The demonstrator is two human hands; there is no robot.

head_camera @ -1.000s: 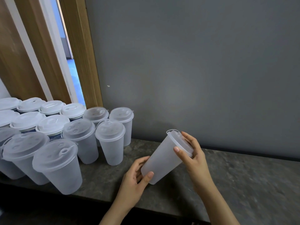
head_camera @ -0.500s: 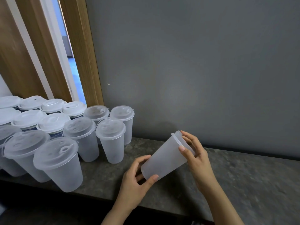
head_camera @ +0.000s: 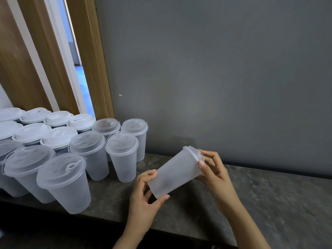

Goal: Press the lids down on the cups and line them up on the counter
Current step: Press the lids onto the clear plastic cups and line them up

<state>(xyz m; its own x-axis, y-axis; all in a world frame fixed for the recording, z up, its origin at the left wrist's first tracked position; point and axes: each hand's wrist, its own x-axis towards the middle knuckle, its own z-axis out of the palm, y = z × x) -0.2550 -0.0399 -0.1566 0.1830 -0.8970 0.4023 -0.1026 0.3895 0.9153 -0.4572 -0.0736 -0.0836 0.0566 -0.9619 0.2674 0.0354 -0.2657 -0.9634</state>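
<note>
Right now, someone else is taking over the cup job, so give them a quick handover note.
Left hand grips the base of the tilted cup held above the counter. Right hand holds its lid end, fingers on the rim.
Done: lidded cups stand grouped at the left.
Left: finish pressing this lid, stand the cup beside the cup nearest the hands.

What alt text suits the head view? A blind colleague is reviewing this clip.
Two hands hold a tilted frosted cup above a stone counter: left hand at its base, right hand at its lid. Lidded cups stand clustered at left.
</note>
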